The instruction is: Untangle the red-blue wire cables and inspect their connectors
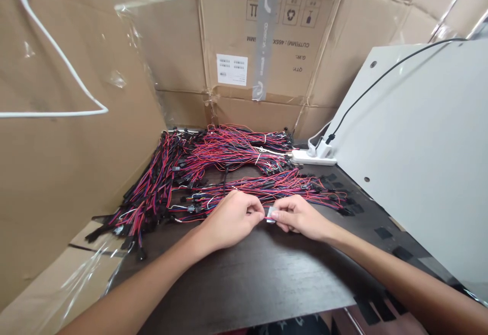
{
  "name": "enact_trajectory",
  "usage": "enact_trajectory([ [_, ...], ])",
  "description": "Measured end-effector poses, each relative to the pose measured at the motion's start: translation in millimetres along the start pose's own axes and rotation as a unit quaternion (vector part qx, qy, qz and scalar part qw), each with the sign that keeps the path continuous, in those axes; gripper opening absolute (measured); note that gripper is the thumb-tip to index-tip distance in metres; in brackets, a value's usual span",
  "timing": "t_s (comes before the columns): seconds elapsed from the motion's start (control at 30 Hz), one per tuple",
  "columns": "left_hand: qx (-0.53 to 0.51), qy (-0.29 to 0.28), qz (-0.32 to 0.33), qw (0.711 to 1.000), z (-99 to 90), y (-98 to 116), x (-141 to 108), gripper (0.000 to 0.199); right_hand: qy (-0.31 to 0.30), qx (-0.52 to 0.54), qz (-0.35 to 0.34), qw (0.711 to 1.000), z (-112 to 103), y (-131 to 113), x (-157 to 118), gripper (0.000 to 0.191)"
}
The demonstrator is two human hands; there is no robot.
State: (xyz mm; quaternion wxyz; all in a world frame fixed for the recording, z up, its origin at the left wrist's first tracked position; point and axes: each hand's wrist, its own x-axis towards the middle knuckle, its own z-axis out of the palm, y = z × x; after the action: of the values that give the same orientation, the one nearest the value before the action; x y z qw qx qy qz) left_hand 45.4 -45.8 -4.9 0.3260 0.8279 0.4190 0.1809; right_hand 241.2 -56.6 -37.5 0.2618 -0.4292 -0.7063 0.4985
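Note:
Close together above the dark table, both hands are closed in a pinch. My left hand [238, 218] grips a thin red wire [268, 217] between thumb and fingertips. The wire runs to a small, flat, whitish-grey piece [271, 213], held by the fingers of my right hand [301, 217]. Whether that piece is a connector or a tag, I cannot tell. Just beyond the hands lies a bundle of red, blue and black wires [263, 185] with dark connectors at its ends. The left hand's wrist hides part of this bundle.
More wire bundles lie at the back [229, 152] and on the left [152, 187]. A white power strip [314, 157] with plugs sits at the back right. Cardboard [183, 45] and a white panel [412, 147] wall the table [244, 284]. Black tape pieces [383, 233] line its right side.

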Motion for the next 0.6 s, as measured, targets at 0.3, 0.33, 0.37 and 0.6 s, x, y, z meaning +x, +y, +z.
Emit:
enact_trajectory([
  [0.3,0.005,-0.005,-0.007,1.0,-0.5,-5.3,1.9,0.02,-0.009,0.024,-0.019,0.999,0.0,-2.4,-3.8,0.036],
  [0.33,0.004,-0.007,-0.007,1.0,-0.3,-6.1,2.0,0.02,-0.012,0.03,-0.028,0.999,0.0,-1.8,-4.2,0.035],
  [0.37,0.004,-0.01,-0.006,1.0,0.0,-6.8,2.0,0.02,-0.017,0.038,-0.035,0.999,0.0,-1.1,-4.5,0.033],
  [0.6,-0.013,-0.036,-0.02,0.999,0.3,-8.9,2.6,0.02,-0.02,-0.022,-0.034,0.999,5.9,2.9,-5.2,0.009],
])
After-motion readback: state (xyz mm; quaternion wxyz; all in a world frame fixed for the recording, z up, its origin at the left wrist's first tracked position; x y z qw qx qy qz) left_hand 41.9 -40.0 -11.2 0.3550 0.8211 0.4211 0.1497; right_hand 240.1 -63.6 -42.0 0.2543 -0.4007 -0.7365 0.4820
